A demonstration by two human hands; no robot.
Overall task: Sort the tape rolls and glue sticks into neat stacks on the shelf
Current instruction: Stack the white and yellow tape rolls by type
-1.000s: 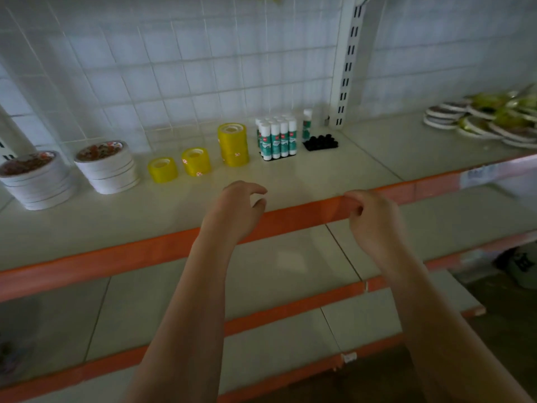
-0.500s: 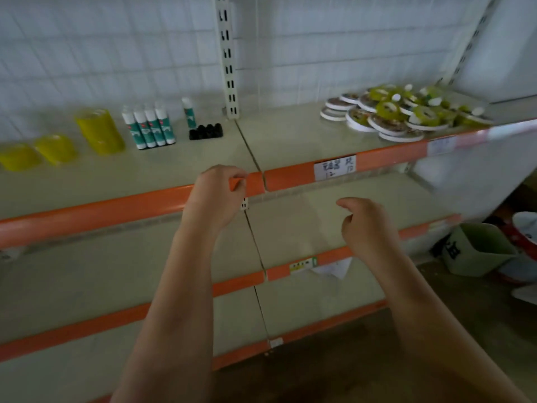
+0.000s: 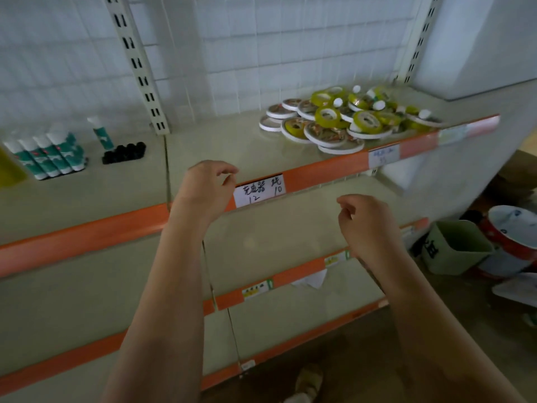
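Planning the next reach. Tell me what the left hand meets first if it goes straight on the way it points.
Likely bare shelf first, then the heap of tape rolls further up-right; the left hand holds nothing. Depth is unclear.

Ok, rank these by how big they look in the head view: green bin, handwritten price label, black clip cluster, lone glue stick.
1. green bin, though nearness to the camera flatters it
2. handwritten price label
3. black clip cluster and lone glue stick look about alike; I won't rank them.

Head-worn view, forward and down
One wide-angle camera faces the shelf [image 3: 319, 175] closely, from above its top board; no second view.
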